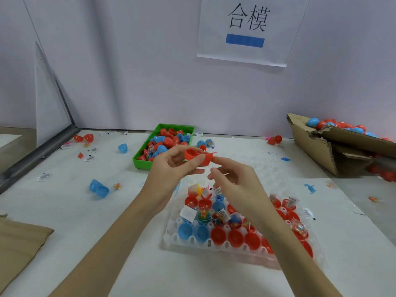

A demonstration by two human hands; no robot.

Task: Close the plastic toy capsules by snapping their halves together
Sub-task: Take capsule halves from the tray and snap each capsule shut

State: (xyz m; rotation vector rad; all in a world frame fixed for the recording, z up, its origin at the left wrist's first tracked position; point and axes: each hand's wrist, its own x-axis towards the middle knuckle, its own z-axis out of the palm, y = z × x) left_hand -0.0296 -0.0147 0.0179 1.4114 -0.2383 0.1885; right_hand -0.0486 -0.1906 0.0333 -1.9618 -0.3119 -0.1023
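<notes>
An open red capsule (198,157) is held in the air above the white table (111,221), in front of the green tray. Its two halves are joined at one side and not yet snapped together; the hollow of one half faces up. It is gripped by the left hand (171,168), whose thumb lies across the near side of the shell while the other fingers curl behind it. The right hand (232,179) is held just beside it, with its forefinger touching the right end of the capsule and the remaining fingers loosely curled; something thin seems to be pinched between them, but what it is cannot be told.

Below the hands a clear plastic holder tray (171,239) is seen on the table, its cups filled with blue and red capsule halves (217,235), several loaded with small toys and sachets (220,215). Farther back, the green tray (140,162) is heaped with red and blue capsules. A torn cardboard box (317,146) at the far right is filled with closed capsules. An open blue capsule (99,188) is lying at the left, well apart from the holder tray, and loose halves, labels and blue toy dinosaurs (310,188) are scattered over the table. A paper sign (246,31) with two printed characters and a blue bar is hung on the wall behind.
</notes>
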